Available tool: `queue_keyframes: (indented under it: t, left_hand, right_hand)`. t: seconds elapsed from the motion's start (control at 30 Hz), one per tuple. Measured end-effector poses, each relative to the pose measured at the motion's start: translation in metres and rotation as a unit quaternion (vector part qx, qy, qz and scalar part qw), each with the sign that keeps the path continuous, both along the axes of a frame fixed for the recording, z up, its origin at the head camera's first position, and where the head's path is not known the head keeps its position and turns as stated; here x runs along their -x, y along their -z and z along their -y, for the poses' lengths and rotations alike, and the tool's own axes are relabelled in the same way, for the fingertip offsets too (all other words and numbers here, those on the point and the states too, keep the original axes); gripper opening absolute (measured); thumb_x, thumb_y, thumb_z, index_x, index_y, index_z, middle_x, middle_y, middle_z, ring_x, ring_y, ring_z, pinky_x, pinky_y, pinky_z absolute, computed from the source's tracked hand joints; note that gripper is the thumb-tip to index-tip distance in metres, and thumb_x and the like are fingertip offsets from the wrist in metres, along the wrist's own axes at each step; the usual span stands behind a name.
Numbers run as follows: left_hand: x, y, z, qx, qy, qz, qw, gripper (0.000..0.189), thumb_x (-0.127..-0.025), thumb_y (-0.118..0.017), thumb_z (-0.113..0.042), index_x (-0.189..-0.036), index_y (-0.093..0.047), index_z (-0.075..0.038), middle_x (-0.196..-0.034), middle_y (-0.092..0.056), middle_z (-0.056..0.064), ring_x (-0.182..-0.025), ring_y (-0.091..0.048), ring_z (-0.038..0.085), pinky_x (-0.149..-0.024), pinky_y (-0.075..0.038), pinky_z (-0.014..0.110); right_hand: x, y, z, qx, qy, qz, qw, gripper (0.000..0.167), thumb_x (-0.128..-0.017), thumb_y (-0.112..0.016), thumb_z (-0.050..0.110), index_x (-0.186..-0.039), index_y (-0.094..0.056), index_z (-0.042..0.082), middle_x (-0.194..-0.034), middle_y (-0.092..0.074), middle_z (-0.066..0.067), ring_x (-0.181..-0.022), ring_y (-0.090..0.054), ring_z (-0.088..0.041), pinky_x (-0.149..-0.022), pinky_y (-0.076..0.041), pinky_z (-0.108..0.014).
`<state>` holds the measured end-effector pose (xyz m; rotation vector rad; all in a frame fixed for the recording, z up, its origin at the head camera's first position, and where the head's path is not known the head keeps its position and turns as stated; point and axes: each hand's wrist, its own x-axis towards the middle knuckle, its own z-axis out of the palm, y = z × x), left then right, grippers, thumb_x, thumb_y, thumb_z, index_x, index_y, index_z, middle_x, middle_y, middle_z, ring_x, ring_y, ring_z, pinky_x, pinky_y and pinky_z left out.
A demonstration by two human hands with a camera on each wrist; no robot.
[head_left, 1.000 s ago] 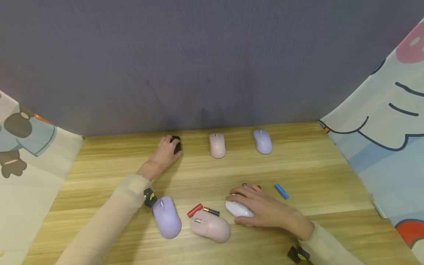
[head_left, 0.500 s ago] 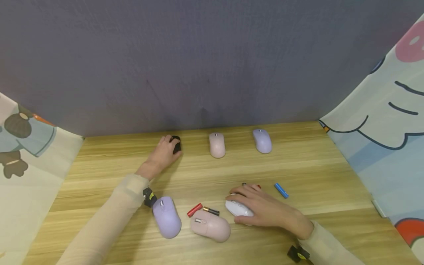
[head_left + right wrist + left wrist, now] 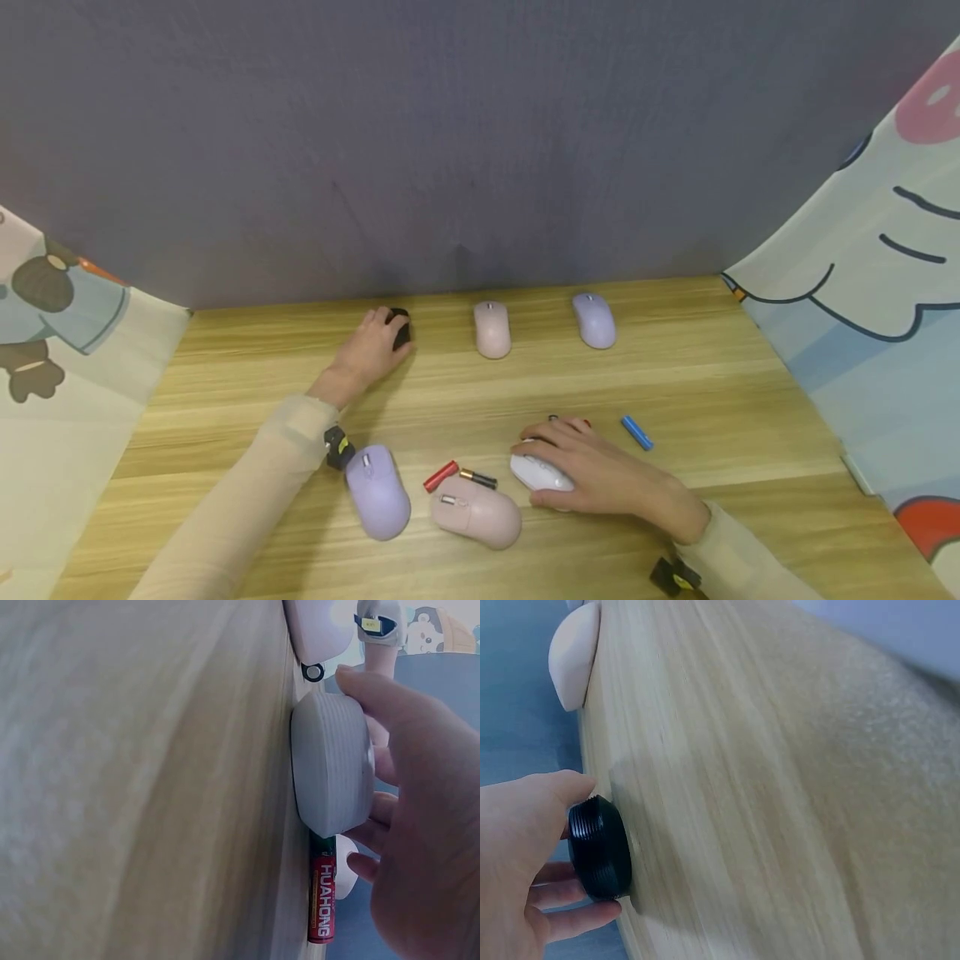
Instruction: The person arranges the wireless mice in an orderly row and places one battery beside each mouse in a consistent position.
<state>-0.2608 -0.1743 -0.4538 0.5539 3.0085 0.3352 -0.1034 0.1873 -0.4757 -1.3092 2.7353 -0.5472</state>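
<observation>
A black mouse (image 3: 402, 330) sits on the worktop (image 3: 712, 375) within the left grip (image 3: 367, 346), whose thumb and fingers hold it from opposite sides. A white mouse (image 3: 540, 473) is likewise on the worktop within the right grip (image 3: 592, 471), thumb along the side nearer the person and fingers curled over the far side.

Just past the right grip's fingers lies a red battery lettered HUAHONG (image 3: 322, 900), mostly hidden by that hand from the head view. A blue battery (image 3: 637, 432) lies near, beyond this grip and to its right. To the right grip's left, a large pink mouse (image 3: 476, 512) lies nearer the person, its scroll wheel pointing left; just beside its far edge are a second red battery (image 3: 440, 476) and a black battery with a copper-coloured end (image 3: 478, 478). Farther left, a large purple mouse (image 3: 378, 492) lies on the near side of the left grip, next to the black wrist device (image 3: 340, 447) on that arm.

To the right of the left grip, well apart, stand a smaller pink mouse (image 3: 492, 330) and, past it, a smaller purple mouse (image 3: 594, 321), both beyond the right grip. A dark grey panel (image 3: 465, 150) rises behind the worktop, farther off than either grip. Pale sleeves (image 3: 255, 492) cover both forearms behind the grips.
</observation>
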Motion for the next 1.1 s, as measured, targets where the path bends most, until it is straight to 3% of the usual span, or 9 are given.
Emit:
queue_keyframes:
  t: [0.53, 0.73, 1.1]
  left_hand:
    - [-0.006, 0.004, 0.003, -0.004, 0.000, -0.038, 0.9993, 0.055, -0.101, -0.068, -0.035, -0.143, -0.056, -0.002, -0.143, -0.051, 0.029, -0.134, -0.050, 0.045, -0.108, -0.050, 0.059]
    - [-0.014, 0.005, 0.006, -0.019, 0.024, -0.098, 0.9947, 0.049, -0.100, -0.070, -0.030, -0.137, -0.061, 0.001, -0.137, -0.057, 0.028, -0.127, -0.057, 0.043, -0.101, -0.056, 0.057]
    - [-0.030, 0.001, 0.008, -0.036, 0.039, -0.122, 0.9911, 0.043, -0.099, -0.070, -0.028, -0.130, -0.066, 0.002, -0.132, -0.061, 0.026, -0.123, -0.060, 0.041, -0.101, -0.057, 0.053]
  right_hand:
    - [0.001, -0.001, 0.001, -0.003, -0.002, -0.005, 1.0000, 0.057, -0.096, -0.066, 0.057, -0.143, -0.058, 0.026, -0.142, -0.057, 0.005, -0.131, -0.053, -0.020, -0.117, -0.039, -0.056]
    - [0.001, -0.001, 0.001, 0.003, -0.006, -0.010, 0.9999, 0.056, -0.095, -0.069, 0.055, -0.142, -0.059, 0.025, -0.141, -0.057, 0.005, -0.129, -0.054, -0.020, -0.116, -0.040, -0.056]
    - [0.003, -0.002, 0.000, 0.003, -0.006, -0.011, 0.9999, 0.057, -0.094, -0.071, 0.052, -0.142, -0.059, 0.024, -0.141, -0.057, 0.004, -0.129, -0.054, -0.021, -0.116, -0.040, -0.057]
